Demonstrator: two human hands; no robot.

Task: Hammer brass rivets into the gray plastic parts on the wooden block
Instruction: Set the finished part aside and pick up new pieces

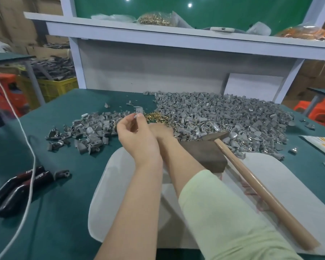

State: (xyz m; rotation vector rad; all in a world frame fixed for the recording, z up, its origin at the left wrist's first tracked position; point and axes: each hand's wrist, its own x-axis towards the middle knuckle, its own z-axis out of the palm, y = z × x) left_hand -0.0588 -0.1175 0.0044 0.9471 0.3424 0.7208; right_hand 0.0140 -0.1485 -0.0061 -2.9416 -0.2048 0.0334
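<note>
- We cannot make out the right hand [162,130]: the left forearm crosses in front of it and its fingers are hidden toward the brass rivets [155,116], so we cannot tell its grip.
- The left hand [137,136] is raised over the table [68,113]; its grip pinches one small gray plastic part [138,115] between thumb and fingertip.
- The wooden block [204,155] lies right of the arms, its left end hidden behind the right forearm.
- We count one hammer [251,177]: its head rests on the block's far edge and its handle runs near and right.
- We count two heaps of gray parts: a large heap [233,113] far right and a smaller heap [86,131] to the left; single pieces are too many and too blurred to count.
- One heap of rivets lies between them.
- A white tray [105,194] is partly covered by both arms.
- Two black pliers handles [17,186] lie near left, their lettering hard to read.
</note>
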